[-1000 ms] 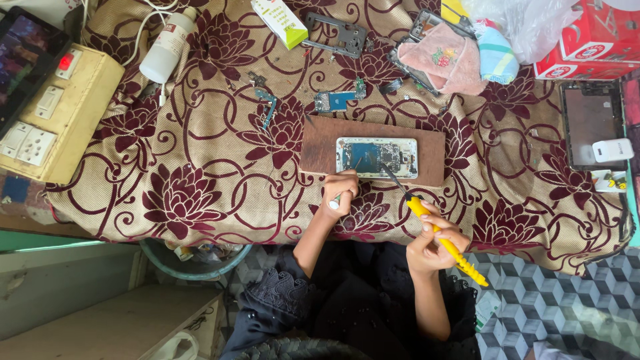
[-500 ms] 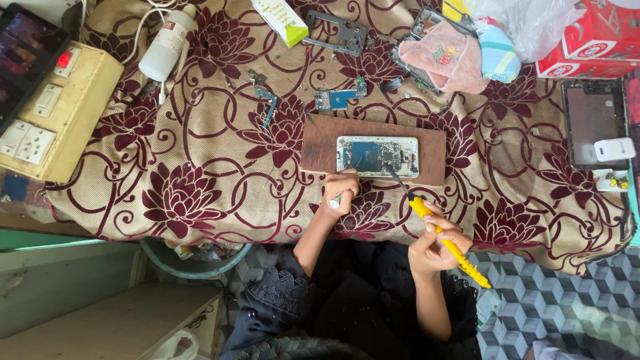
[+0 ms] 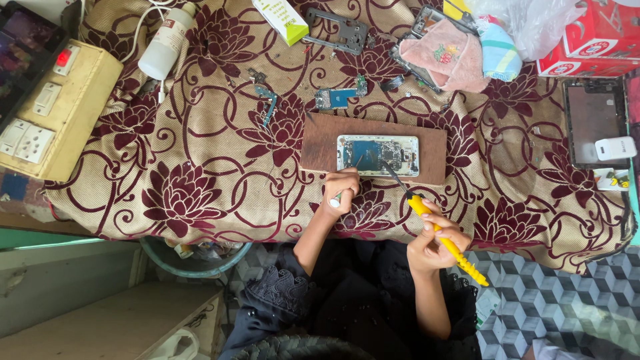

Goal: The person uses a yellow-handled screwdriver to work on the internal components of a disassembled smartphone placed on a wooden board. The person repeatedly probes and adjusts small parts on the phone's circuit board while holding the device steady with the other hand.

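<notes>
The right hand's [image 3: 437, 239] fingers are wrapped shut around a yellow-handled tool [image 3: 445, 241], thumb on top near the front of the handle. Its dark tip runs up and left from the fist and ends at the near edge of the opened phone [image 3: 378, 155], about at the phone's middle. The left hand [image 3: 341, 190] is curled shut too, pinching a thin tool [image 3: 347, 183] with a white end showing under the fingers; its point reaches the phone's near edge further left. I cannot tell whether either tip actually touches the board inside.

The phone lies just beyond both hands, its long axis running left to right, flat on a brown board [image 3: 373, 148]. The left hand is the nearer of the two, almost against the board's edge; the right sits further back, off the flowered cloth [image 3: 200, 167]. Loose phone parts [image 3: 340, 97] lie well beyond the board.
</notes>
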